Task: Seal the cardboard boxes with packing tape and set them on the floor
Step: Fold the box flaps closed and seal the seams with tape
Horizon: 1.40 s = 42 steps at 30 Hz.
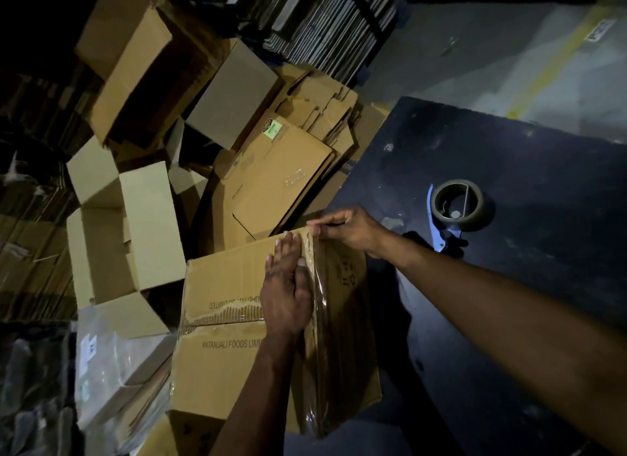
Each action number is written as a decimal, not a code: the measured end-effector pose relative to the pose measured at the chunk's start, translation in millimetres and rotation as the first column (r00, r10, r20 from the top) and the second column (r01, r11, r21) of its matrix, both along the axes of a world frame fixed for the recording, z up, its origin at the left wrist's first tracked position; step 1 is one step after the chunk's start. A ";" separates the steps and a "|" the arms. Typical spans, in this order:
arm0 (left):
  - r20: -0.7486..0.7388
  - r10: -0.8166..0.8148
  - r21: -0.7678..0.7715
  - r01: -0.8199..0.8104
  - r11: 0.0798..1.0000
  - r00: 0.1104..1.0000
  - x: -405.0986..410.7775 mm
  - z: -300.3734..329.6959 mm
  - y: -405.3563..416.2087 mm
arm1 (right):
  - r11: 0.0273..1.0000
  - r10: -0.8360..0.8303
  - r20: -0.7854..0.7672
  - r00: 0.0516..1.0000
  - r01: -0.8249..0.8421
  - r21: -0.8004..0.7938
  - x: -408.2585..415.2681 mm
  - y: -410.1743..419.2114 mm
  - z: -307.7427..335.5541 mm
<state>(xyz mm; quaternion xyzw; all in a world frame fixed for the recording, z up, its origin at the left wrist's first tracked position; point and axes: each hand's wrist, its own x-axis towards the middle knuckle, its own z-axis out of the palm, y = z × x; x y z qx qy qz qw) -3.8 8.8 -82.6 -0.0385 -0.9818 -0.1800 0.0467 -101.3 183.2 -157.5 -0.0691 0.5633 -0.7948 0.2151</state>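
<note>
1. Pressing flat on the top of a cardboard box (237, 320), the left hand (286, 293) lies with fingers straight and together, just beside the strip of clear packing tape (320, 306) that runs along the box's seam.
2. Right hand (349, 230): thumb and fingers pinch the far end of the tape at the box's far top edge.
3. Box: brown, printed with lettering, one flap surface torn; it overhangs the near left edge of the dark bench (526, 269), though what supports it from below is hidden.
4. Tape roll (459, 205): stands on the bench well apart from the box, toward the middle of the surface, with a blue-handled cutter (437, 218) touching its left side.
5. Bench surface: black, scuffed, marked with pale smears.
6. Room: dim; beyond the bench's left edge lie open empty cartons (129, 225), flattened cardboard sheets (281, 177) and upright stacks of flat board (322, 21).
7. Floor (492, 58): grey concrete past the bench's far edge, crossed by a yellow line (556, 65).
</note>
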 end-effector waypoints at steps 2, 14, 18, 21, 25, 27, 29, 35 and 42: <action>0.001 -0.006 0.006 0.006 1.000 1.000 0.0 -0.7 -0.7 | 1.000 -0.015 0.021 1.000 0.015 -0.024 3.1 -0.5 -6.8; -0.026 -0.013 0.054 0.014 0.998 1.000 1.9 -0.1 0.9 | 0.929 -0.058 -0.441 0.896 0.210 0.305 41.0 -16.7 21.4; -0.016 -0.020 0.033 0.021 0.999 1.000 1.3 -0.9 -0.3 | 0.899 -0.015 -0.552 0.834 0.253 0.358 48.5 -40.9 8.1; -0.007 -0.027 0.026 0.027 0.999 1.000 -0.1 -0.4 -0.5 | 0.849 0.059 -0.581 0.811 0.266 0.457 46.3 -38.7 -26.7; -0.009 -0.036 0.038 0.036 0.999 0.999 2.3 0.2 -0.6 | 0.791 0.164 -0.488 0.857 0.181 0.584 45.9 -12.6 -57.0; -0.008 -0.031 0.047 0.031 0.998 0.999 1.2 0.1 -0.6 | 0.833 0.121 -0.504 0.855 0.189 0.520 48.6 -7.8 -44.8; -0.002 -0.018 0.054 0.018 0.998 1.000 1.7 1.1 0.8 | 0.876 0.089 -0.580 0.809 0.213 0.432 51.3 -13.8 -19.1; -0.080 0.101 0.218 -0.081 0.973 0.992 12.8 23.7 -2.4 | 0.823 0.203 -0.629 0.751 0.217 0.525 33.1 -29.0 -5.1; 0.088 0.023 0.199 -0.041 0.979 0.996 59.7 32.0 -29.7 | 0.719 0.382 -0.495 0.780 0.085 0.689 -29.6 -22.5 28.9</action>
